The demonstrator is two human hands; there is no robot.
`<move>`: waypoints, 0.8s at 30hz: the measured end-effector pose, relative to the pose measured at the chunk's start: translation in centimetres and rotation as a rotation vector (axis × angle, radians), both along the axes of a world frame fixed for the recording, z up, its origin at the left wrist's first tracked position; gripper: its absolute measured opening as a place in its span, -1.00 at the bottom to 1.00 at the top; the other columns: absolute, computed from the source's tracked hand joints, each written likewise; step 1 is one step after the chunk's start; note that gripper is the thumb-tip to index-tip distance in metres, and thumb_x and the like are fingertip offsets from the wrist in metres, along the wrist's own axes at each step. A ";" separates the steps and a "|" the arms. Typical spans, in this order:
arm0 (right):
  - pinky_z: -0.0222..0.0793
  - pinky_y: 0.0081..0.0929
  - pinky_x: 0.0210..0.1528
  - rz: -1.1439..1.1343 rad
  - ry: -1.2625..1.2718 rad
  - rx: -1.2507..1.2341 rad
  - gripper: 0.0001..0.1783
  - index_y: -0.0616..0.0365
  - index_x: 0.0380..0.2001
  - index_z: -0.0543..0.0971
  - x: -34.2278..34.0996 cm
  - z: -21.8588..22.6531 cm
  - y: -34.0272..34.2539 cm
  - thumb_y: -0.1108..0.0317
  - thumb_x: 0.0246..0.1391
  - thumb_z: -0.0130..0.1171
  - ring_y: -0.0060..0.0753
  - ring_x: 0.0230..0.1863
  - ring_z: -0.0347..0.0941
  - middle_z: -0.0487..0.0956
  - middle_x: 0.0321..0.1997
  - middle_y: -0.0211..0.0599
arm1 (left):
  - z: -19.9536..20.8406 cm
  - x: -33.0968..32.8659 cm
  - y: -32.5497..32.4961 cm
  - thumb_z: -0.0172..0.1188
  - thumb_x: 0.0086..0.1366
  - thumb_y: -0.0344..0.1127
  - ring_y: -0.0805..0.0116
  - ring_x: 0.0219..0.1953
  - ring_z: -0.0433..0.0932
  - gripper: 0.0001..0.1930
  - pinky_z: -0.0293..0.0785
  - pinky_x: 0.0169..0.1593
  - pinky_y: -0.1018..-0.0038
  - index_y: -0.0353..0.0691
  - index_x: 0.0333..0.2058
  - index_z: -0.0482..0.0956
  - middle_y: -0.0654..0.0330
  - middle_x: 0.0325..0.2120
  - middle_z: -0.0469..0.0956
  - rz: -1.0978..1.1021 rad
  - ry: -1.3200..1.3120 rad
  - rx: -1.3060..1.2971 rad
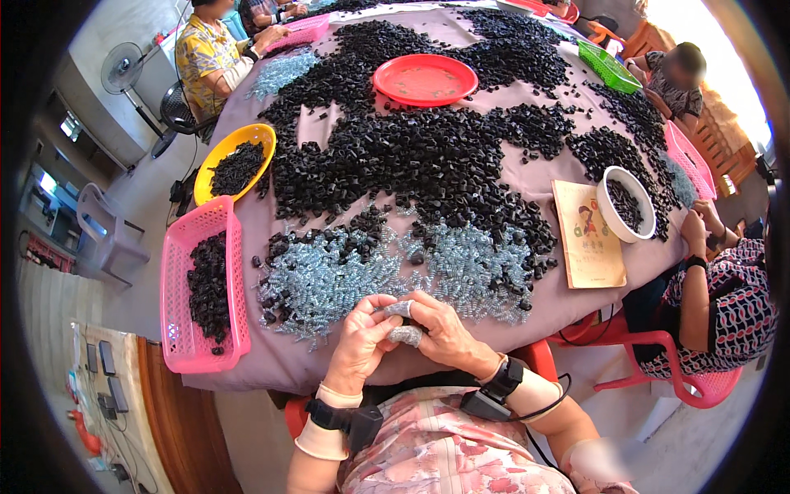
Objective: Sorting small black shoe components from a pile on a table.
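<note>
The left hand (362,339) and the right hand (448,331) met over the near edge of the mauve cloth-covered table (535,177), thumbs and bent forefingers drawn together at the tips; whether a small piece was clamped between them, one could not tell. Grey finger wrappings (406,335) covered digits of the right hand. Just beyond the hands lay the shiny silvery-blue coiled metal springs (477,272), in two loose patches, with small black plastic pieces (395,156) mixed in at their edges and heaped thickly farther across the cloth. To the left stood a long pink perforated plastic basket (239,296) holding black pieces, and beyond it a round yellow plastic dish (204,174) of slender dark parts. To the right, a tan illustrated booklet (588,247) lay beside a round white bowl (648,210), which also held dark parts.
</note>
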State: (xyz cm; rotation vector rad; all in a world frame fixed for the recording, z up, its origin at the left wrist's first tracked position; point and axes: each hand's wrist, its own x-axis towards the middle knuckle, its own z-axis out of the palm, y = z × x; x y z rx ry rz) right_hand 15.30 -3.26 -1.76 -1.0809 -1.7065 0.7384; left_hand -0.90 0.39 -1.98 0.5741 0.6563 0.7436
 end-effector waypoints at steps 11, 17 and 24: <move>0.37 -0.26 -0.35 -0.061 -0.023 -0.088 -0.68 0.24 -0.23 0.41 -0.2 0.9 0.0 0.35 -0.06 0.20 0.03 -0.37 0.39 0.37 -0.33 -0.11 | 0.8 0.4 -0.2 0.09 0.30 -0.28 0.60 -0.47 0.44 -0.71 0.33 -0.49 0.66 -0.20 -0.04 0.37 0.30 -0.37 0.52 -0.006 -0.030 -0.037; 0.36 -0.23 -0.39 -0.092 -0.090 0.003 -0.70 0.22 -0.23 0.41 0.0 -0.3 -0.1 0.43 -0.08 0.17 0.07 -0.39 0.39 0.37 -0.32 -0.09 | 1.5 0.5 -0.1 0.10 0.29 -0.28 0.60 -0.45 0.42 -0.65 0.35 -0.45 0.67 -0.23 0.02 0.35 0.30 -0.34 0.51 -0.059 -0.035 0.035; 0.38 -0.42 -0.41 -0.090 -0.091 0.024 -0.53 0.20 -0.08 0.42 -0.8 0.5 0.3 0.44 -0.14 0.28 -0.26 -0.42 0.43 0.42 -0.31 -0.21 | 1.3 0.3 -0.1 0.13 0.22 -0.41 0.67 -0.60 0.37 -0.74 0.23 -0.60 0.74 -0.23 -0.11 0.40 0.28 -0.43 0.54 0.017 0.077 0.071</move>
